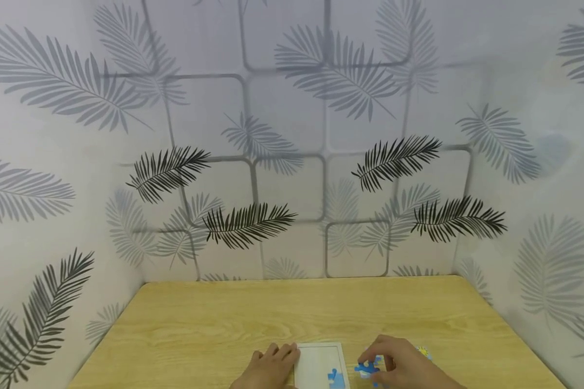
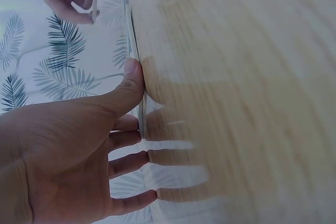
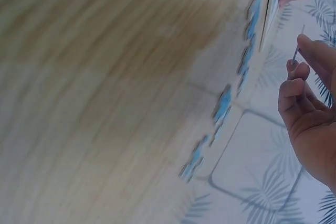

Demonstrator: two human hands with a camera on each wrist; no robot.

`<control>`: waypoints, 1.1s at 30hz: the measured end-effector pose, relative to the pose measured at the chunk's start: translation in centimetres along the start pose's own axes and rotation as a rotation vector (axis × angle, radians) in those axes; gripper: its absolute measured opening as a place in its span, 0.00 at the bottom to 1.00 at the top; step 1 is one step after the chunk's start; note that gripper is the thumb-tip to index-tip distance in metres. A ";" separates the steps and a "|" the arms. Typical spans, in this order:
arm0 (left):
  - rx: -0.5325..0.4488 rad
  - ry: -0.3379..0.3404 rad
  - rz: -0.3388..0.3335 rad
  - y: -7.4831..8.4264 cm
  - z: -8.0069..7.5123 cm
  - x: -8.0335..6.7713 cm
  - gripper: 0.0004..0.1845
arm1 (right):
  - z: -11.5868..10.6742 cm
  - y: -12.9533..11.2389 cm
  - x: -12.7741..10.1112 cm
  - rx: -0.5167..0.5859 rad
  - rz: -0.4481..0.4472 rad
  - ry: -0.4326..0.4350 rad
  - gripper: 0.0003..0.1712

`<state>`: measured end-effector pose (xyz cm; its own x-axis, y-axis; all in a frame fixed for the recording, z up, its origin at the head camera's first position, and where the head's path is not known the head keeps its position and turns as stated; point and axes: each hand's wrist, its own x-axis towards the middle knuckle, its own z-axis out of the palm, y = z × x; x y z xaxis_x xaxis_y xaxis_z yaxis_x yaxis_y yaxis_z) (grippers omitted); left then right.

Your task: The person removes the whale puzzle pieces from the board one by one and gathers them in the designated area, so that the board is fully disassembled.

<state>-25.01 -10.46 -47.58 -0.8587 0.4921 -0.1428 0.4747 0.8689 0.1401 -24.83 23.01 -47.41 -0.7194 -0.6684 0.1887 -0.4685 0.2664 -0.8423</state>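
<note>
A white puzzle frame [image 1: 318,354] lies flat on the table, with a blue puzzle piece [image 1: 336,379] in its lower right part. At the frame's left side my left hand [image 1: 270,367] rests, its fingers spread. In the left wrist view, the thumb [image 2: 133,74] presses on the frame's edge and the other fingertips touch down beside it. My right hand [image 1: 396,361], right of the frame, pinches a blue and white puzzle piece [image 1: 367,370] between thumb and fingers. The right wrist view shows this piece [image 3: 296,53] edge-on, raised over the table.
Several loose blue puzzle pieces [image 3: 223,103] lie on the table around and under my right hand. One piece with a yellow sun [image 1: 423,351] shows beyond that hand. The wooden table [image 1: 199,319] reaches back to a leaf-patterned wall [image 1: 292,189].
</note>
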 end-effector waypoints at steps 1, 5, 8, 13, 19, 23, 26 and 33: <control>-0.011 -0.005 0.002 0.0 0.0 0.0 0.62 | -0.2 0.3 -0.5 0.019 -0.015 -0.005 0.15; -0.054 -0.029 -0.003 -0.1 0.0 0.1 0.61 | -1.1 1.3 -2.0 0.023 0.044 -0.002 0.14; -0.069 -0.029 0.007 -0.1 0.1 0.1 0.60 | -1.7 1.5 -3.2 -0.026 0.153 0.012 0.12; -0.095 -0.035 0.015 -0.1 0.2 0.1 0.61 | -2.2 2.0 -5.1 0.062 -0.015 -0.032 0.16; -0.040 -0.004 0.035 0.0 0.0 0.2 0.58 | -1.5 1.5 -7.5 0.213 -0.004 0.011 0.15; 0.026 0.006 0.016 0.0 0.0 0.6 0.54 | 0.0 1.2 -9.5 0.137 -0.025 0.131 0.14; 0.068 0.029 0.019 0.0 0.3 0.9 0.46 | 0.6 0.8 -9.8 0.036 0.076 0.216 0.12; 0.028 0.012 0.010 -0.3 0.7 1.1 0.52 | 2.3 -1.3 -9.4 -0.224 0.381 0.370 0.18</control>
<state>-25.92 -10.14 -48.49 -0.8560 0.5005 -0.1298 0.4885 0.8651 0.1141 -16.27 27.34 -49.30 -0.9713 -0.2197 0.0910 -0.2093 0.6081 -0.7658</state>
